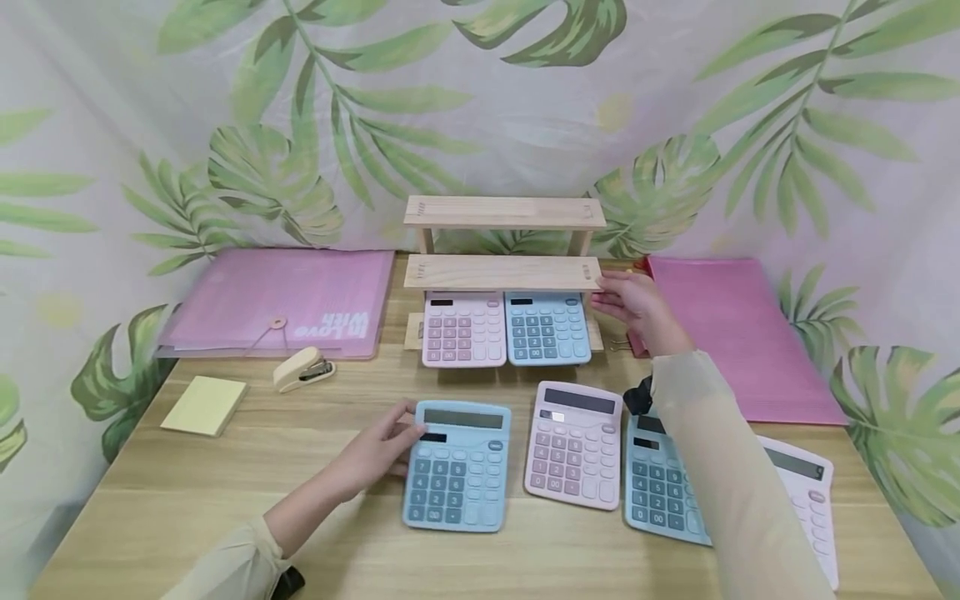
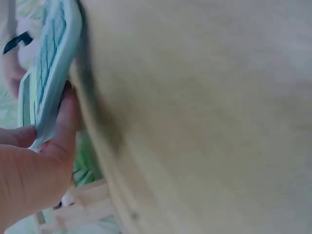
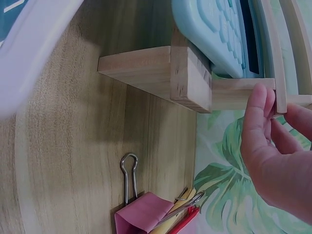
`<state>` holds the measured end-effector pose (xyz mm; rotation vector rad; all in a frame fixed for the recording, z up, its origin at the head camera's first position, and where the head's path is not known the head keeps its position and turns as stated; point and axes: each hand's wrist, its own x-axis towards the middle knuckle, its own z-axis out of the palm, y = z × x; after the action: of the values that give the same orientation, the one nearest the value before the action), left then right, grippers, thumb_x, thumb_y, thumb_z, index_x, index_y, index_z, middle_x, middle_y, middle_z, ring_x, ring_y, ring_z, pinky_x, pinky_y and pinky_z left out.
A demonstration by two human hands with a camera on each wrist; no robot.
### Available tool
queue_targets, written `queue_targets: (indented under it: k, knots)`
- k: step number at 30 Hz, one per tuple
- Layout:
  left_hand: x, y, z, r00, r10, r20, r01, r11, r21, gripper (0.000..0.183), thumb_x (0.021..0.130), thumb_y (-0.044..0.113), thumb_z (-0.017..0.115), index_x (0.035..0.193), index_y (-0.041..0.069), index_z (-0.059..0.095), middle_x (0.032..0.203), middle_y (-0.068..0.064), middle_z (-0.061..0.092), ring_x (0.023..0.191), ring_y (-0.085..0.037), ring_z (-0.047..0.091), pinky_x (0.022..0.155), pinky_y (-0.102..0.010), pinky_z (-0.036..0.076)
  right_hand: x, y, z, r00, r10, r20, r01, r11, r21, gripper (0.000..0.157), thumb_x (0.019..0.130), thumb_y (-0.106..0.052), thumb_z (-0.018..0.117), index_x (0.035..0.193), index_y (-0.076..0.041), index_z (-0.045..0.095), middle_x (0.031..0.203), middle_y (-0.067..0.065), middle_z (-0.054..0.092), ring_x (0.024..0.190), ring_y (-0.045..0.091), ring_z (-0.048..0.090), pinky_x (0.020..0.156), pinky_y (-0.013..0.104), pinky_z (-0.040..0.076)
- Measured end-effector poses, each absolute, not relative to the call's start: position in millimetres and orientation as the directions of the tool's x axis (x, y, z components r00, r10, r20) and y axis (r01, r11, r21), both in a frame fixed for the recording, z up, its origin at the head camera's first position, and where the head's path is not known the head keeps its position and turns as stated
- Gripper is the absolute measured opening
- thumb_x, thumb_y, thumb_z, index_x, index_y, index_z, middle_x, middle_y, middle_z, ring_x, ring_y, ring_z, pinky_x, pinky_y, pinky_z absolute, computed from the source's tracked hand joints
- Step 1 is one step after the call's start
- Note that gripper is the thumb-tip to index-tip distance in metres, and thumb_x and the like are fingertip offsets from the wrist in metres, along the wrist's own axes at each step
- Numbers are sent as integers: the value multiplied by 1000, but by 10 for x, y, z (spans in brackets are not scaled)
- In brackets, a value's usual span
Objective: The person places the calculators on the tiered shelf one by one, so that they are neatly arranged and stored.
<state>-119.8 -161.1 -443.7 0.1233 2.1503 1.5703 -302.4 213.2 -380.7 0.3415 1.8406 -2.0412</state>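
My left hand (image 1: pixel 375 450) grips a blue calculator (image 1: pixel 455 467) by its upper left edge, thumb on top and fingers beneath. In the left wrist view that calculator (image 2: pixel 57 63) stands steeply tilted against the thumb and fingers. At the wooden shelf rack (image 1: pixel 504 272), my right hand (image 1: pixel 637 310) pinches the right end of the middle board between thumb and fingers. A pink calculator (image 1: pixel 463 332) and another blue calculator (image 1: pixel 547 330) lean side by side on the rack's lowest tier, their tops under the middle board.
A pink calculator (image 1: pixel 573 446), a blue one (image 1: pixel 660 492) and another pink one (image 1: pixel 813 500) lie at front right, partly under my right sleeve. A stapler (image 1: pixel 303 369), sticky notes (image 1: pixel 204 406) and a pink folder (image 1: pixel 285 292) are left; a darker pink folder (image 1: pixel 750 342) and binder clips (image 3: pixel 139 212) right.
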Motion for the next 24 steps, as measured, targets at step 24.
queue_targets:
  k: [24]
  knots:
    - [-3198,-1238,-3535,-907,-122,-402,-409,34,912,54,92,35,53,134,1,45,60,7,60,50,-3,59,48,-16,51,-3058,2150,-3834,-906,-87,-415,421,-64,-905,54,95,-11,49,144,-3,28,79,-3,67,72,9,66,84,26,56]
